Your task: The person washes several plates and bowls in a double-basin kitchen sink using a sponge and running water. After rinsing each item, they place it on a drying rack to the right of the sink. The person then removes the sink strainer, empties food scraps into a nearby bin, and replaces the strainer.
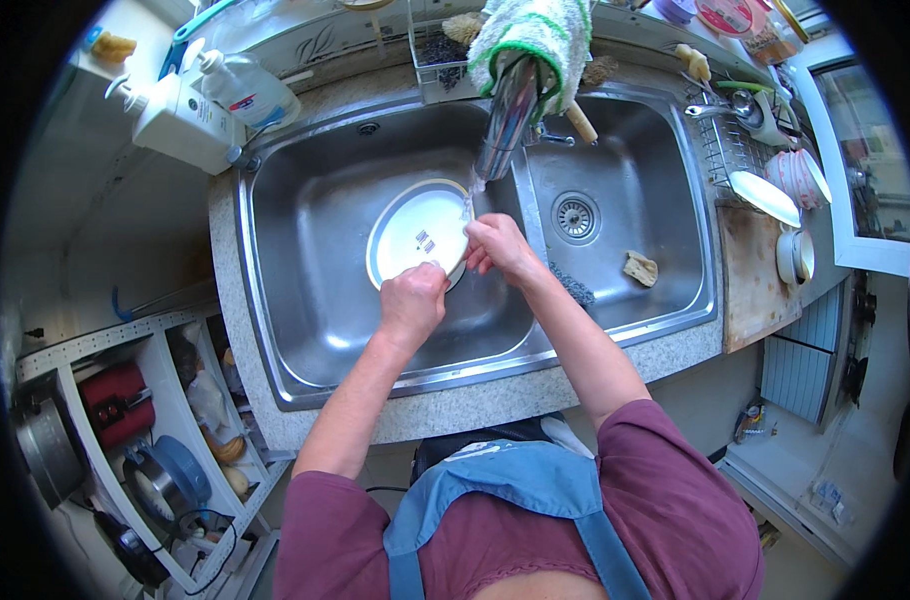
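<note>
A white plate (425, 232) with a yellowish rim and a grey band is tilted over the larger, left basin of a steel double sink (335, 322). My left hand (413, 300) grips its near edge, thumb on top. My right hand (500, 244) grips its right edge, with the fingers partly hidden beneath. Water runs from the faucet (507, 120) onto the plate's upper right edge. A green-edged towel (567, 30) is wrapped around the faucet. Part of another pale round dish (458, 277) shows below the plate.
The right basin holds a sponge piece (640, 268) and a steel scrubber (572, 285). Pump bottles (181, 120) stand at the back left. At right are a wire dish rack (714, 142), bowls (796, 180) and a wooden cutting board (755, 300).
</note>
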A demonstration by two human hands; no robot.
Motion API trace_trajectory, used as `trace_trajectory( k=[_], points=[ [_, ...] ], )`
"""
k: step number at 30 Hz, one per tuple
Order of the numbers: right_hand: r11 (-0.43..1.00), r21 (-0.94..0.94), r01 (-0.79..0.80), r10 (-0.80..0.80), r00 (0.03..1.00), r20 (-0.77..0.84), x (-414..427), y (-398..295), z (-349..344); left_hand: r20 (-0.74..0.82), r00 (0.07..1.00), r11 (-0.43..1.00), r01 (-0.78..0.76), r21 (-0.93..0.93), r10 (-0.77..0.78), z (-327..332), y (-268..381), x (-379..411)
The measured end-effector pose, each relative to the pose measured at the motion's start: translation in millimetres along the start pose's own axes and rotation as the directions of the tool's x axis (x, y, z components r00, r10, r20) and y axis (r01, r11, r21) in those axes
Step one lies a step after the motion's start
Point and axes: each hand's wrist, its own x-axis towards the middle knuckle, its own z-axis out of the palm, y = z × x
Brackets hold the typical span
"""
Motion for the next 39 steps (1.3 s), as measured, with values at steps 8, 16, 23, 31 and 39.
trace_trajectory(
  k=[8,16,23,31,39],
  points=[
    [0.858,0.475,-0.196,0.158,0.980,0.119,1.7,60.7,24.6,-0.088,0.983,0.967,-0.142,0.211,0.164,-4.5,-25.8,-33.9],
    [0.853,0.520,0.046,0.050,0.984,-0.169,9.7,70.1,37.9,-0.229,0.624,0.521,0.336,-0.785,-0.747,2.4,-32.1,-44.1],
    [0.800,0.472,0.371,-0.197,0.905,-0.378,14.8,60.8,45.4,0.270,0.546,-0.319,0.006,-0.948,-0.793,55.4,-16.1,2.8],
    [0.785,-0.387,0.484,-0.597,0.758,-0.262,-2.4,1.7,8.8,0.300,0.654,-0.463,-0.086,-0.882,-0.695,65.1,-40.6,24.4],
    [0.760,-0.216,0.613,-0.631,0.617,-0.470,4.4,56.8,23.6,0.403,0.613,-0.508,0.002,-0.861,-0.680,75.4,7.7,45.2]
  ],
)
